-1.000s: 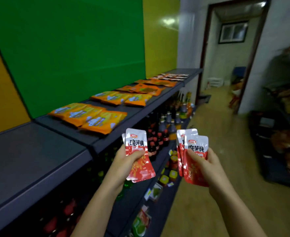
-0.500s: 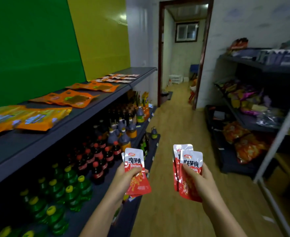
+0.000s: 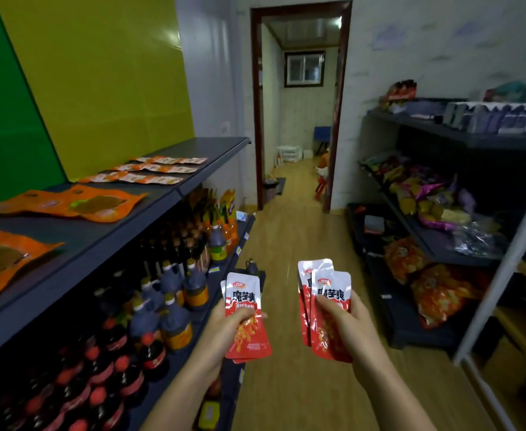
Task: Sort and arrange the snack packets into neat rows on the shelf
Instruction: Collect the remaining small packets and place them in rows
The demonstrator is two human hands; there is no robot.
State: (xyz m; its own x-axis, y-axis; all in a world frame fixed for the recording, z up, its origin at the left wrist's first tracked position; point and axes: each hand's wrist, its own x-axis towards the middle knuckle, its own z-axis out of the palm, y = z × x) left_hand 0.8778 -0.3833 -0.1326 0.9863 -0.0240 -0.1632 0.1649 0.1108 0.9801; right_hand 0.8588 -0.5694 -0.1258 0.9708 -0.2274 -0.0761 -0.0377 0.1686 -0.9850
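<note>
My left hand point(image 3: 224, 331) grips a small stack of red and white snack packets point(image 3: 245, 318), thumb across the front one. My right hand point(image 3: 348, 328) grips another stack of the same red and white packets point(image 3: 327, 309). Both stacks are held upright over the aisle floor, to the right of the dark top shelf point(image 3: 106, 228). On that shelf lie orange packets point(image 3: 69, 203) in rows and, farther back, rows of small orange and white packets point(image 3: 153, 169).
Below the top shelf stand many dark bottles point(image 3: 168, 293) with red or orange caps and labels. A second dark shelving unit point(image 3: 435, 237) with mixed snack bags lines the right side. The wooden aisle floor point(image 3: 289, 244) leads to an open doorway point(image 3: 299, 119).
The view has swung right, down the aisle toward the doorway. Both hands still hold their packet stacks, now lower in view and away from the top shelf.
</note>
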